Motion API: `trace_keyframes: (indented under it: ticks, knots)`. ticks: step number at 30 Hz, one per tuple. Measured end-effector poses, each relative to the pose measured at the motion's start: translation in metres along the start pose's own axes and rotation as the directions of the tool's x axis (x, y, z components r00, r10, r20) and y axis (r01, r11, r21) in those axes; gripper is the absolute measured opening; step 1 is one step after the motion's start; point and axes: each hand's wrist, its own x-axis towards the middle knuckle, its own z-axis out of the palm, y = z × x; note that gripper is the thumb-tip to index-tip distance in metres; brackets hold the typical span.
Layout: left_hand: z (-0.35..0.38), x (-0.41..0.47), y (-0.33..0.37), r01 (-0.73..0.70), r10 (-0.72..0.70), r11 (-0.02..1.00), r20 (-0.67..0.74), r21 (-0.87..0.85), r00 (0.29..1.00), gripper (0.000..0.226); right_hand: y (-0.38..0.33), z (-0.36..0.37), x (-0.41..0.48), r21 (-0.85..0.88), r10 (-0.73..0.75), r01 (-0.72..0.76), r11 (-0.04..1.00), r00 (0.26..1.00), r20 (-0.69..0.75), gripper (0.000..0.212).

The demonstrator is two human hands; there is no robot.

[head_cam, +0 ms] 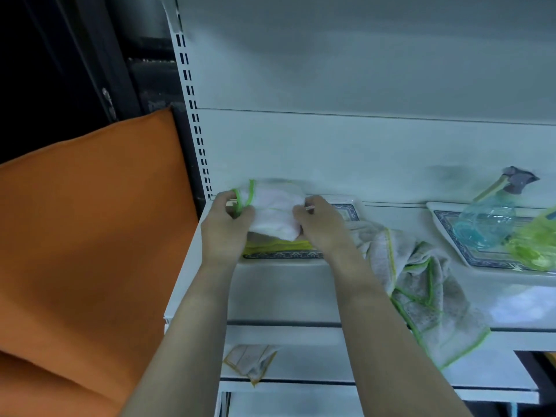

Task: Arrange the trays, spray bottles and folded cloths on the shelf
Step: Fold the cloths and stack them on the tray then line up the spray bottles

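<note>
Both our hands are on the cloth: pale pink, green-edged, bunched and blurred. Left hand has its fingers curled tight round the green hem; right hand pinches the other end. We hold it just above the tray at the shelf's left end, over a yellow cloth.

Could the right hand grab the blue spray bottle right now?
Probably not yet: the right hand pinches the pink cloth together with the left hand. Once free, nothing seems to block the way to the blue spray bottle.
</note>
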Motion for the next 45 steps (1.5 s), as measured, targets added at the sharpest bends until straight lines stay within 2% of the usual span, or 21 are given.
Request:
trace_keyframes:
  ticks: [2, 4, 6, 8, 9, 11, 12, 14, 16, 20, 22, 23, 25, 27, 30, 32, 35, 37, 39, 42, 45]
  knots:
    - [0.003, 0.007, -0.005, 0.029, -0.036, 0.970, 0.027, 0.242, 0.999, 0.051, 0.009, -0.002, 0.006, -0.266, -0.023, 0.015, 0.964, 0.999, -0.025, 0.022]
    - [0.005, 0.006, -0.016, 0.028, -0.032, 0.923, 0.004, 0.383, 0.999, 0.060, 0.015, -0.007, 0.001, -0.375, -0.097, 0.066, 0.925, 0.993, -0.065, 0.020]
    - [0.009, -0.001, -0.023, -0.004, 0.058, 0.851, -0.087, 0.526, 0.995, 0.054, 0.020, -0.020, -0.006, -0.441, -0.163, 0.094, 0.892, 0.979, -0.121, 0.019]
    - [0.014, -0.011, -0.019, -0.031, 0.157, 0.806, -0.163, 0.591, 0.974, 0.041, 0.027, -0.038, -0.015, -0.546, -0.223, 0.069, 0.835, 0.950, -0.220, 0.017]
    - [0.017, -0.017, -0.015, -0.069, 0.204, 0.816, -0.175, 0.574, 0.963, 0.035, 0.031, -0.048, -0.019, -0.583, -0.228, 0.021, 0.812, 0.931, -0.285, 0.019]
    - [0.028, -0.033, -0.005, -0.171, 0.272, 0.850, -0.136, 0.498, 0.953, 0.028, 0.041, -0.068, -0.026, -0.573, -0.144, -0.128, 0.809, 0.902, -0.406, 0.034]
    - [0.038, -0.044, 0.001, -0.214, 0.274, 0.878, -0.082, 0.428, 0.958, 0.026, 0.048, -0.078, -0.028, -0.558, -0.084, -0.192, 0.807, 0.898, -0.431, 0.040]
    - [0.059, -0.064, 0.007, -0.236, 0.224, 0.931, 0.077, 0.278, 0.972, 0.021, 0.062, -0.090, -0.029, -0.558, 0.019, -0.251, 0.791, 0.922, -0.387, 0.042]
    - [0.081, -0.081, 0.008, -0.236, 0.191, 0.948, 0.210, 0.215, 0.959, 0.018, 0.075, -0.097, -0.028, -0.554, 0.071, -0.241, 0.797, 0.948, -0.310, 0.035]
    - [0.114, -0.104, 0.007, -0.199, 0.126, 0.965, 0.360, 0.174, 0.925, 0.012, 0.082, -0.108, -0.030, -0.574, -0.066, -0.093, 0.814, 0.966, -0.250, 0.021]
    - [0.128, -0.110, 0.003, -0.199, 0.101, 0.955, 0.389, 0.221, 0.916, 0.012, 0.081, -0.114, -0.033, -0.501, -0.119, -0.020, 0.865, 0.963, -0.244, 0.017]
    - [0.134, -0.111, 0.001, -0.211, 0.088, 0.933, 0.383, 0.293, 0.920, 0.021, 0.080, -0.117, -0.035, -0.426, -0.130, 0.015, 0.905, 0.961, -0.243, 0.015]
    - [0.141, -0.115, 0.004, -0.193, 0.038, 0.881, 0.342, 0.432, 0.939, 0.037, 0.076, -0.124, -0.040, -0.224, -0.133, 0.080, 0.971, 0.964, -0.231, 0.012]
    - [0.145, -0.121, 0.014, -0.123, -0.004, 0.888, 0.275, 0.443, 0.962, 0.037, 0.073, -0.131, -0.045, -0.038, -0.140, 0.135, 0.990, 0.964, -0.227, 0.009]
    - [0.148, -0.131, 0.028, 0.007, -0.028, 0.985, 0.122, 0.172, 0.992, 0.032, 0.070, -0.141, -0.051, 0.135, -0.147, 0.185, 0.973, 0.958, -0.248, 0.017]
    - [0.150, -0.134, 0.035, 0.064, -0.060, 0.997, 0.075, -0.048, 0.995, 0.029, 0.068, -0.149, -0.053, 0.232, -0.173, 0.229, 0.945, 0.956, -0.238, 0.021]
    - [0.151, -0.138, 0.048, 0.138, -0.137, 0.934, 0.025, -0.329, 0.990, 0.026, 0.058, -0.159, -0.055, 0.420, -0.245, 0.319, 0.850, 0.944, -0.221, 0.027]
    - [0.145, -0.140, 0.057, 0.124, -0.150, 0.873, -0.018, -0.472, 0.988, 0.024, 0.052, -0.167, -0.058, 0.514, -0.273, 0.342, 0.787, 0.940, -0.206, 0.027]
    - [0.134, -0.143, 0.066, 0.050, -0.107, 0.837, -0.072, -0.545, 0.992, 0.026, 0.050, -0.175, -0.062, 0.544, -0.292, 0.352, 0.761, 0.936, -0.197, 0.028]
    - [0.111, -0.145, 0.076, -0.069, -0.030, 0.855, -0.183, -0.513, 0.983, 0.034, 0.051, -0.184, -0.067, 0.546, -0.301, 0.367, 0.753, 0.930, -0.210, 0.027]
    - [0.089, -0.149, 0.085, -0.115, 0.024, 0.861, -0.186, -0.496, 0.982, 0.052, 0.049, -0.185, -0.069, 0.603, -0.238, 0.323, 0.730, 0.946, -0.219, 0.025]
